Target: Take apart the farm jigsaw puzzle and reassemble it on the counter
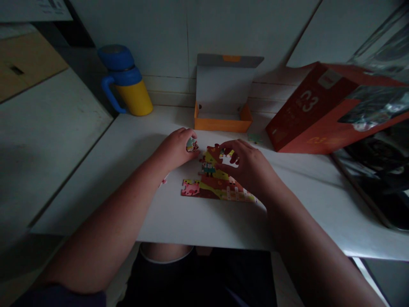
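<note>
A partly joined colourful jigsaw puzzle (214, 184) lies on the white table (179, 217) in front of me. My left hand (175, 148) is closed on a loose puzzle piece (191, 145), held just left of the puzzle's upper edge. My right hand (251, 167) rests over the puzzle's right part, fingers curled and pressing on its top pieces. Another loose piece (254, 138) lies beyond my right hand.
An open orange and white box (223, 123) stands at the back of the table. A blue and yellow jug (128, 83) sits at the back left. A large red carton (322, 113) lies at the right, with a dark object (377, 179) beside it.
</note>
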Motion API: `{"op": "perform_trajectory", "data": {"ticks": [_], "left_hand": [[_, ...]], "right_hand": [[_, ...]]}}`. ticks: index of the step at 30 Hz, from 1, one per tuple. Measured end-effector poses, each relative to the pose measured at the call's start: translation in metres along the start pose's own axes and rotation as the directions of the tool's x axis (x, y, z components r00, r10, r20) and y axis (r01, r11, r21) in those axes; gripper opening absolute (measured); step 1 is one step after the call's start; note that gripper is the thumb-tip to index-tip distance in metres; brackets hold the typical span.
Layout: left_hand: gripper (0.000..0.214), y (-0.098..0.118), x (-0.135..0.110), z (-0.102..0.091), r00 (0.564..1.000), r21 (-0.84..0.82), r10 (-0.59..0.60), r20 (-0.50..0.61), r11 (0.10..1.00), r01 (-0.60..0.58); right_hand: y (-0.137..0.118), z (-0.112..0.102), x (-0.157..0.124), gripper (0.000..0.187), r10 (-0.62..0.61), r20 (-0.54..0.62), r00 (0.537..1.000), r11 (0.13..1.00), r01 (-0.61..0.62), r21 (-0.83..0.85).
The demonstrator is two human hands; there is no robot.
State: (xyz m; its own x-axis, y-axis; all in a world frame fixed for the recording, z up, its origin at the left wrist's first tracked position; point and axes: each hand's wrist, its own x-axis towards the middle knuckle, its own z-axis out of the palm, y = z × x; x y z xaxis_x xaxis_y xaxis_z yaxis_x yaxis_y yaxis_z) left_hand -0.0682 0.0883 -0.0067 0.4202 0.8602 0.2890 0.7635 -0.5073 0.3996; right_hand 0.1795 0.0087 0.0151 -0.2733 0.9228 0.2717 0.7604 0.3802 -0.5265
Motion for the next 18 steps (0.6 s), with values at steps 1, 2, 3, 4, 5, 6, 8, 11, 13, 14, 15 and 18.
{"op": "perform_trajectory", "data": {"ticks": [1,2,3,4,5,6,8,11,13,14,15,18], "left_hand": [[0.035,0.000,0.000,0.000,1.000,-0.001,0.003,-0.002,1.000,-0.003],[0.035,-0.001,0.000,0.000,1.000,0.000,0.006,-0.005,1.000,-0.006],[0.035,-0.001,-0.001,0.001,1.000,0.001,0.009,-0.010,1.000,-0.009],[0.035,-0.002,-0.001,0.001,1.000,0.003,0.011,-0.012,1.000,-0.011],[0.036,-0.003,-0.001,0.001,1.000,0.002,0.011,-0.014,1.000,-0.011],[0.036,-0.003,-0.001,0.002,1.000,0.001,0.012,-0.014,1.000,-0.012],[0.036,-0.004,-0.001,0.002,1.000,0.001,0.008,-0.009,1.000,-0.008],[0.036,-0.004,-0.001,0.002,1.000,0.016,-0.003,0.002,1.000,0.003],[0.038,-0.004,-0.001,0.003,1.000,0.026,-0.011,0.003,1.000,0.011],[0.039,-0.004,-0.001,0.004,1.000,0.029,-0.012,0.004,0.999,0.012],[0.040,-0.004,-0.001,0.004,1.000,0.033,-0.013,0.005,0.999,0.013],[0.040,-0.005,-0.001,0.004,1.000,0.053,-0.019,0.017,0.998,0.018]], "right_hand": [[0.000,0.000,0.000,0.039,-0.001,0.007,1.000,1.000,0.001,-0.004],[0.001,0.001,0.000,0.038,-0.001,0.011,1.000,1.000,0.001,-0.009],[0.001,0.001,0.000,0.038,-0.002,0.014,1.000,1.000,0.003,-0.013],[0.002,0.001,0.000,0.038,-0.003,0.017,1.000,1.000,0.003,-0.019],[0.003,0.001,0.000,0.039,-0.002,0.022,1.000,1.000,0.003,-0.023],[0.004,0.001,0.000,0.039,0.001,0.028,1.000,1.000,0.000,-0.026],[0.006,0.003,-0.001,0.041,0.012,0.049,0.999,0.999,-0.011,-0.031],[0.002,0.008,-0.002,0.043,0.015,0.084,0.996,0.999,-0.012,-0.033],[-0.004,0.013,-0.003,0.043,-0.004,0.091,0.996,1.000,0.006,-0.018],[-0.008,0.017,-0.003,0.042,-0.016,0.093,0.996,1.000,0.016,-0.004],[-0.013,0.020,-0.004,0.040,-0.026,0.094,0.995,1.000,0.025,0.010],[-0.022,0.031,-0.005,0.033,-0.063,0.091,0.994,0.997,0.060,0.045]]}}
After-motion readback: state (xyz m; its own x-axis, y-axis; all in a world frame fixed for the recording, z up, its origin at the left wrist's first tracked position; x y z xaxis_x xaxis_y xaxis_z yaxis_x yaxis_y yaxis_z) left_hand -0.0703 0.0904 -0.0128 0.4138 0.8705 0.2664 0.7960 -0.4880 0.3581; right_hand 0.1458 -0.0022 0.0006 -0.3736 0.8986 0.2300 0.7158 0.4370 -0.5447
